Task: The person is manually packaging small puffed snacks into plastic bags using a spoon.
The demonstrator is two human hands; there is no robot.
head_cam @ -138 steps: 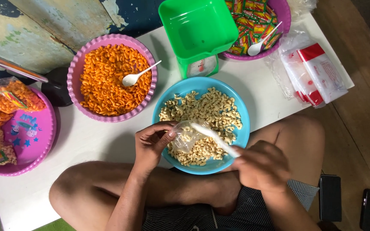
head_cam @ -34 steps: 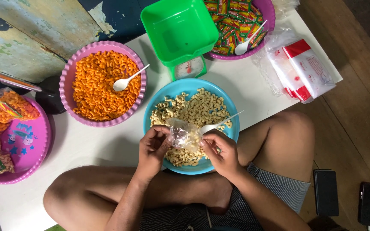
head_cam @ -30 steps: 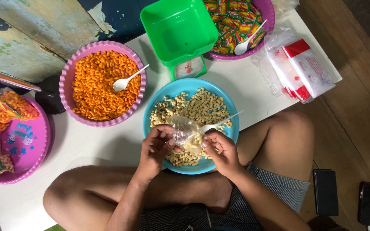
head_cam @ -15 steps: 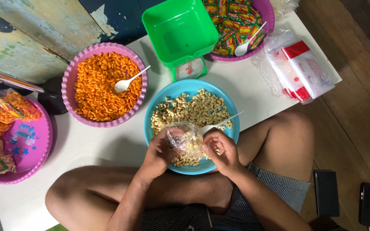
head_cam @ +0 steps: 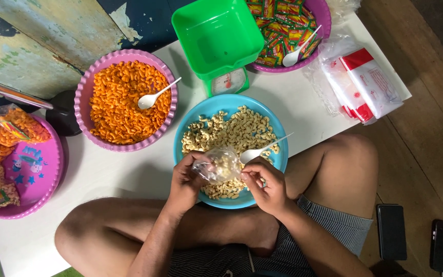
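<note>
My left hand (head_cam: 185,179) pinches a small clear plastic bag (head_cam: 216,164) partly filled with pale macaroni-shaped snacks, held over the blue bowl (head_cam: 197,114) of the same pale snacks. My right hand (head_cam: 266,183) is beside the bag, fingers curled, and the white plastic spoon (head_cam: 263,149) sticks out from it up and to the right across the bowl. Whether the right hand still touches the bag is hard to tell.
A pink bowl of orange snacks (head_cam: 124,100) holds a white spoon. A green kitchen scale (head_cam: 216,36) stands behind the blue bowl. A purple bowl of small sachets (head_cam: 288,31), a stack of plastic bags (head_cam: 367,84), a pink tray with filled packets (head_cam: 11,164), two phones (head_cam: 416,238).
The bag has tilted and shifted left in my left hand. My right hand has drawn slightly away from the bag's mouth, spoon still in it.
</note>
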